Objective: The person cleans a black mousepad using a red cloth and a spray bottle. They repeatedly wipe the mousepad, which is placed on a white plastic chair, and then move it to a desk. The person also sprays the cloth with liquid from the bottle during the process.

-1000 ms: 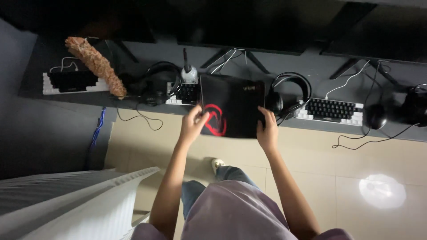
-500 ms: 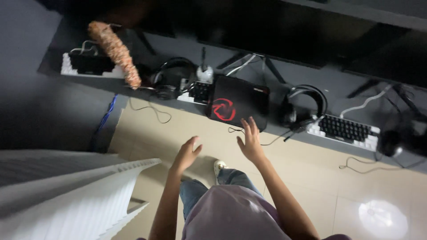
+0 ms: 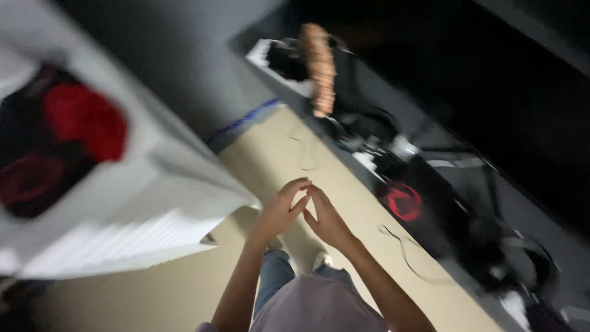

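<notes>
A person's two bare hands meet in mid-air over the pale beige floor [image 3: 184,295], seen from a head-worn camera tilted hard to one side and blurred by motion. Nearest the lens, a mauve garment and blue trousers fill the bottom edge, with both forearms rising from them. The left hand [image 3: 279,212] and the right hand [image 3: 326,218] come together at the fingertips, fingers [image 3: 301,184] extended and lightly spread, clamped on nothing; both hands are empty and neither touches any object.

The closest thing to them is the flat black rectangular mat with a red round emblem [image 3: 409,200], which lies to the right of the right hand and a little beyond it, at the near edge of the dark surface [image 3: 467,184]. Its long axis appears to follow that edge, which runs on a diagonal from upper left to lower right in the view. The right hand is plainly the nearer of the two; the left hand sits on the far side of it from the mat. A thin dark cable [image 3: 402,249] loops over the floor between hand and surface edge.

Left of the hands stands a white slatted crate [image 3: 153,227] holding red and black items. Farther along the surface, towards its far left corner, a fuzzy orange-brown duster [image 3: 321,67] lies across a white keyboard [image 3: 264,55].
</notes>
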